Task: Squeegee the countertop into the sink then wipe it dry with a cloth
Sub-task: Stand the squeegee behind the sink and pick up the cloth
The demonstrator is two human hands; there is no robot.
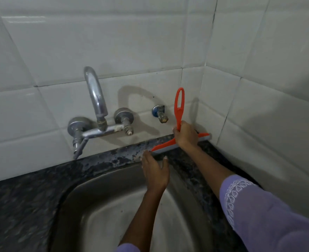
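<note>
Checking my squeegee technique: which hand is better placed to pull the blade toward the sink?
Right. The right hand already grips the orange squeegee, blade on the countertop by the wall. The left hand only rests flat at the sink rim.

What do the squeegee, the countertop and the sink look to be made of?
Squeegee: likely moulded plastic, uniform matte orange, with a pale grey blade strip, probably rubber. The right hand holds its handle. Countertop: looks like polished dark stone, speckled like granite, with a patchy sheen. Sink: apparently stainless steel, grey with a dull brushed sheen.
</note>
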